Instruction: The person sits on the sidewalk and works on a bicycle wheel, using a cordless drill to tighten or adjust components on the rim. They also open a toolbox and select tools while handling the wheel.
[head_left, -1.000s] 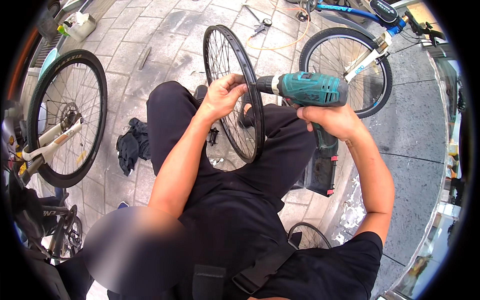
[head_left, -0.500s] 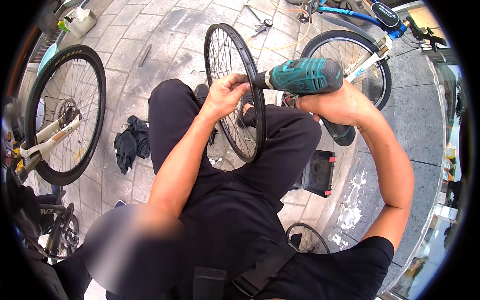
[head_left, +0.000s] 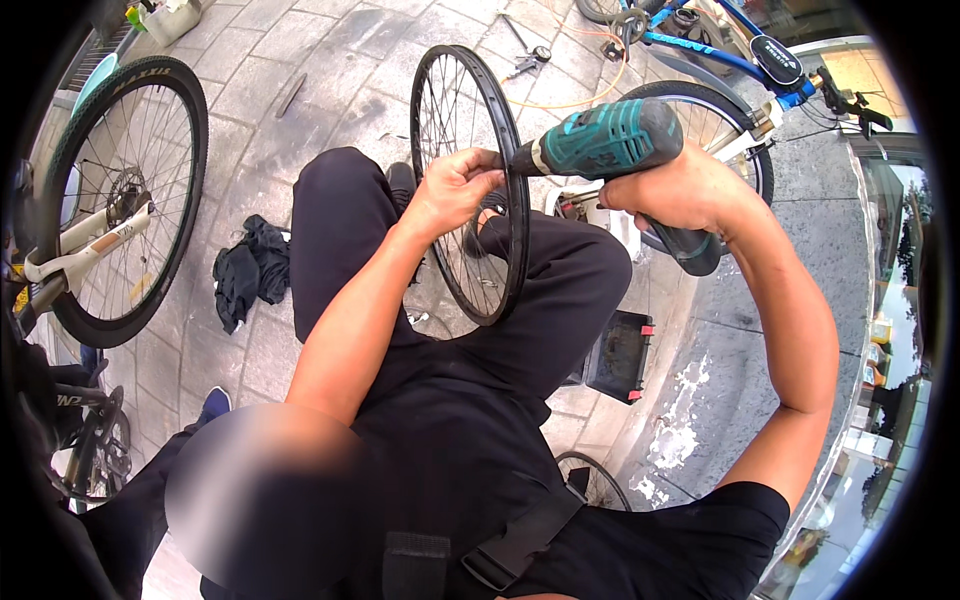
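A bare black bicycle wheel (head_left: 517,236), rim and spokes with no tyre, stands upright between my knees. My left hand (head_left: 452,192) is closed at the inner side of its rim, thumb and fingers pinched among the spokes; what lies between the fingertips is hidden. In my right hand (head_left: 672,196) is a green and black cordless drill (head_left: 608,140), gripped by its handle and held level. The drill's nose points left and meets the rim's outer face across from my left fingertips. The tip of its bit cannot be seen.
A tyred bicycle wheel on a white fork (head_left: 100,232) stands at left, near a black cloth (head_left: 250,272). To the right are a blue bicycle (head_left: 690,45) and an open black toolbox (head_left: 620,358). A gauge with hose (head_left: 538,55) lies ahead. Someone's shoe (head_left: 214,402) shows lower left.
My right hand tilts the drill slightly, its handle end shifting right and up, while its nose stays at the rim. The whole view has shifted a little; my left hand keeps its pinch.
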